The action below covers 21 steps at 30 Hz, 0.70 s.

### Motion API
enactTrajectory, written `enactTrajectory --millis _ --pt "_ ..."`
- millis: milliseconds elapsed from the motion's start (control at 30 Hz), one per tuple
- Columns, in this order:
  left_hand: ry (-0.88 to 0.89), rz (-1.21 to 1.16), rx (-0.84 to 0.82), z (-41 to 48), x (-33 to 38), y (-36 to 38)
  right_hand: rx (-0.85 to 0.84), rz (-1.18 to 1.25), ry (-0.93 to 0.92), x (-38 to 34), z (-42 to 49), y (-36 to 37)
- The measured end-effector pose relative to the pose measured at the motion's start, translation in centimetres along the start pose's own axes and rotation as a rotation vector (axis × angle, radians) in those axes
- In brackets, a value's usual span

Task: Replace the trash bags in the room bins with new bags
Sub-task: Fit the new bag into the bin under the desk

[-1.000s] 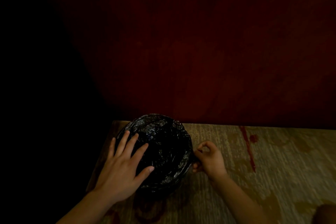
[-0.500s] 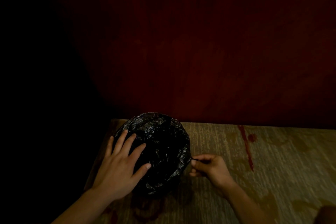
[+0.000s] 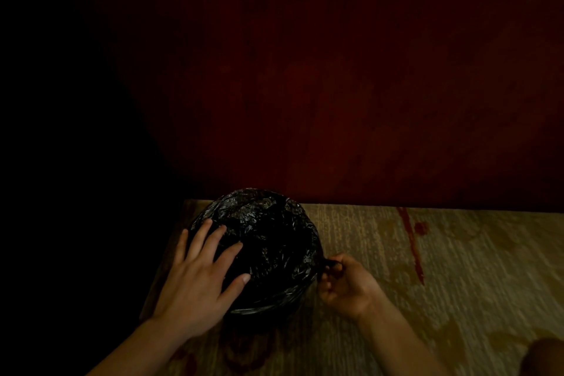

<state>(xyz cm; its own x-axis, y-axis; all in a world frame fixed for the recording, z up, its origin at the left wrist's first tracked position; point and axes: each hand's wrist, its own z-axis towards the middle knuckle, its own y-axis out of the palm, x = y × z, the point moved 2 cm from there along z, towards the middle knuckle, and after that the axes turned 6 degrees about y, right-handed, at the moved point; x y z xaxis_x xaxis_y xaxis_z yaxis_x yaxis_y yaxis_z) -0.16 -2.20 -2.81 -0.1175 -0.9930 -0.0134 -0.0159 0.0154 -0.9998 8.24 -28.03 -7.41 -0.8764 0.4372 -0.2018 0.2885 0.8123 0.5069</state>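
Progress on this bin looks late-stage, as far as the dim light allows a judgement. A black bag [image 3: 268,241] is already draped over the mouth of the small round bin [image 3: 259,319], which stands on the patterned carpet [image 3: 457,284] at about six o'clock in the view, close to the dark red wall [image 3: 335,85] at its twelve o'clock. The plastic covers the whole opening and folds down over the rim, so fitting the liner seems largely done. What seems left is securing the slack. The left hand [image 3: 195,278] lies on the bag at the bin's eight o'clock, fingers straight and spread apart, pressing the plastic flat against the top. The right hand [image 3: 345,284] sits at the bin's four o'clock, just beside the rim, its fingers curled and its thumb and fingertips clamped on a twisted strand [image 3: 325,262] of bag gathered at the edge. That strand probably needs knotting or tucking so the liner grips the rim. Whether this is the new bag or an old one I cannot tell for certain, and no other bins or spare bags are visible, so the rest of the room's share of the job cannot be gauged.
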Motion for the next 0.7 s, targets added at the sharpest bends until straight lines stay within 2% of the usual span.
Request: enactTrajectory --millis 200,333,400,533,700 --pt "0.002 -0.001 0.002 -0.1 0.1 -0.1 0.041 0.223 -0.183 0.2 0.8 0.2" --pt "-0.005 -0.011 0.011 -0.1 0.2 -0.3 -0.087 0.198 -0.207 0.1 0.2 -0.6" --pt "-0.002 -0.016 0.020 0.0 0.2 -0.3 -0.089 0.132 -0.259 -0.3 0.2 -1.0" --pt "-0.002 0.001 0.013 0.1 0.2 -0.1 0.076 -0.290 -0.500 -1.1 -0.3 -1.7" --pt "-0.007 0.020 0.003 0.0 0.1 0.2 0.251 -1.046 -0.853 -2.0 -0.8 -2.1"
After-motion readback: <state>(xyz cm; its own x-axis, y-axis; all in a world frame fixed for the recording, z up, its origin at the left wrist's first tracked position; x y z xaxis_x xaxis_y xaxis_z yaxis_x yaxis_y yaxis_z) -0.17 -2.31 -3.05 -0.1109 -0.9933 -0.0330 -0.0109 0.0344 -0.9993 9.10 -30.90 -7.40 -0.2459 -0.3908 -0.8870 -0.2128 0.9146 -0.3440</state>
